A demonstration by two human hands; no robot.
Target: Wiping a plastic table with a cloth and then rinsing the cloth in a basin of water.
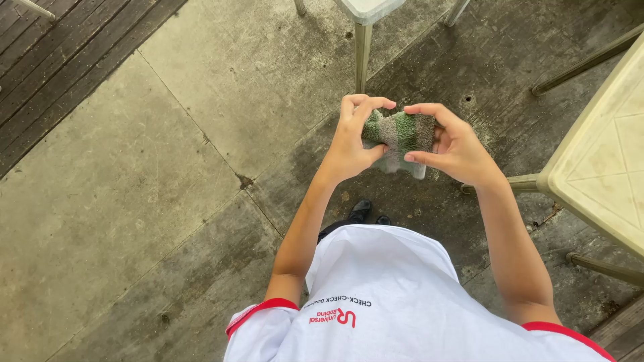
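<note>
Just above frame centre, your left hand (350, 142) and right hand (456, 146) are both clamped on the small green-and-grey striped terry cloth (397, 134) bunched between them. Keep thumbs on top, grip even (pale plastic table (604, 161) at right).

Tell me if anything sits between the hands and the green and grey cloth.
Nothing visible does. Both the left hand and the right hand already grip the green and grey cloth directly, one at each end, held in the air above the concrete floor.
</note>
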